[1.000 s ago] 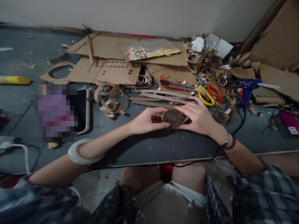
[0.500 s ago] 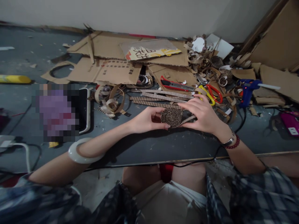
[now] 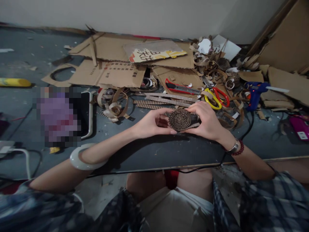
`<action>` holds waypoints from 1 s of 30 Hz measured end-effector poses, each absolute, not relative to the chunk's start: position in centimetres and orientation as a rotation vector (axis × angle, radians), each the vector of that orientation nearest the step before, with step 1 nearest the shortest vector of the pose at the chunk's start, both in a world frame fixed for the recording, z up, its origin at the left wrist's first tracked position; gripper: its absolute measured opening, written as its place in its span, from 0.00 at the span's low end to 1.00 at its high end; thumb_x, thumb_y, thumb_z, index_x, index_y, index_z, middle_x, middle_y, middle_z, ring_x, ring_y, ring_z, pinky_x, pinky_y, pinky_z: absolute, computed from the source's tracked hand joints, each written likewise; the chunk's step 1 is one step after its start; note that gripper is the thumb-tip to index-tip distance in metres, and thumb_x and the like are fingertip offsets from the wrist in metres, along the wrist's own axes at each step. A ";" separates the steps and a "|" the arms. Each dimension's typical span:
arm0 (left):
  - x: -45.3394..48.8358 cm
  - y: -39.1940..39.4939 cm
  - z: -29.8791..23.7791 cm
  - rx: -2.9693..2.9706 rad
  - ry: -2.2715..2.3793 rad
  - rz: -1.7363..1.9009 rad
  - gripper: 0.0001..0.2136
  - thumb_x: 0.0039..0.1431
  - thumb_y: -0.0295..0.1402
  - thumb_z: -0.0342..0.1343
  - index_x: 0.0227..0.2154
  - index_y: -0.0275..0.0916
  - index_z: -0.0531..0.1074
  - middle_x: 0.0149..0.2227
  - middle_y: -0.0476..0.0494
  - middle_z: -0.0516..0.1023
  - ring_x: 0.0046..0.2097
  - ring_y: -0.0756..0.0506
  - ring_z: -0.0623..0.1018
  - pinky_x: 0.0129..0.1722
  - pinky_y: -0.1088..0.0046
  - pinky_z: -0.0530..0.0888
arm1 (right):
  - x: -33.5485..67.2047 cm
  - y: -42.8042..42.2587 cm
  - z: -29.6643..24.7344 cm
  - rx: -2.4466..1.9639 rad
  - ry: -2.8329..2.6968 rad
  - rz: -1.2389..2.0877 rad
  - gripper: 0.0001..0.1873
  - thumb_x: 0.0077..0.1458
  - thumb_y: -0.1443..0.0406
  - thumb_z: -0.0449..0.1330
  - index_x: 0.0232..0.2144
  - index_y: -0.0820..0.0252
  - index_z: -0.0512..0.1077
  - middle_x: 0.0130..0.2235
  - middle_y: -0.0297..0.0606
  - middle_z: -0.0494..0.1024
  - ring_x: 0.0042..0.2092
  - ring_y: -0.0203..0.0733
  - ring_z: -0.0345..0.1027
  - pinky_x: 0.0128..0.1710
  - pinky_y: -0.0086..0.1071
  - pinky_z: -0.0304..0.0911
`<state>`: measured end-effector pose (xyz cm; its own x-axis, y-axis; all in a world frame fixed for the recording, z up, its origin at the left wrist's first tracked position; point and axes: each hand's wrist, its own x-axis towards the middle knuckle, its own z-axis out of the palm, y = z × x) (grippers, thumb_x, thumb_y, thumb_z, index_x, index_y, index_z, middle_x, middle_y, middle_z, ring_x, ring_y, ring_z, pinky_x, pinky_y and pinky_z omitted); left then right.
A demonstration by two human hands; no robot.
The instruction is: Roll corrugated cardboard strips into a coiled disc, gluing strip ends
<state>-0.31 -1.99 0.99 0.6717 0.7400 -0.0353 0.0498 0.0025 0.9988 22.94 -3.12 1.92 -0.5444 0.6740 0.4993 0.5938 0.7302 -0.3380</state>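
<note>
Between my two hands is a round coil of corrugated cardboard strip [image 3: 180, 120], its spiral edge facing up toward me. My left hand [image 3: 154, 122] grips the coil's left side, thumb along the near edge and fingers behind. On the other side my right hand [image 3: 208, 121] is closed about the coil and the strip's short loose end, which sticks out to the right. Just beyond my hands lie several flat corrugated strips [image 3: 154, 104]. Scissors with red and yellow handles [image 3: 212, 99] rest past my right hand.
A red box cutter [image 3: 182, 87] lies on cardboard sheets [image 3: 120, 73] at the back. Curled strips [image 3: 118, 106] sit left of centre, beside a phone [image 3: 87, 112]. On the right stand a blue glue gun [image 3: 256, 93] with its cable and a magenta device [image 3: 299, 127].
My right hand has moved in left against the coil, and less of the loose strip end shows. The coil has turned and shifted slightly right; my left hand keeps its hold.
</note>
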 end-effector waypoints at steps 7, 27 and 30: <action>0.1 -2.2 0.5 1.479 0.702 0.706 0.26 0.47 0.29 0.66 0.49 0.33 0.64 0.42 0.38 0.80 0.40 0.45 0.82 0.42 0.69 0.80 | 22.2 -3.4 1.6 -1.017 -2.274 0.165 0.28 0.44 0.48 0.65 0.40 0.60 0.65 0.41 0.44 0.74 0.44 0.49 0.68 0.45 0.43 0.61; -0.7 -2.1 1.5 2.281 0.684 0.959 0.34 0.43 0.40 0.69 0.53 0.36 0.65 0.52 0.33 0.73 0.52 0.39 0.75 0.51 0.61 0.74 | 22.8 -3.3 3.0 -0.983 -2.202 0.609 0.31 0.35 0.49 0.71 0.37 0.58 0.68 0.46 0.44 0.73 0.49 0.48 0.67 0.50 0.43 0.63; -0.7 -2.4 1.4 2.628 0.451 1.180 0.22 0.49 0.35 0.66 0.48 0.38 0.70 0.47 0.38 0.77 0.50 0.43 0.76 0.51 0.66 0.74 | 22.4 -3.4 2.7 -1.071 -2.162 0.566 0.30 0.35 0.47 0.70 0.33 0.59 0.67 0.41 0.43 0.74 0.44 0.47 0.68 0.46 0.42 0.64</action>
<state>-0.72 -2.43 1.42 0.6295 0.3657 0.6856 0.1847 -0.9274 0.3252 22.45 -3.42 2.70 -0.4538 0.8149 0.3604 0.5335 0.5725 -0.6226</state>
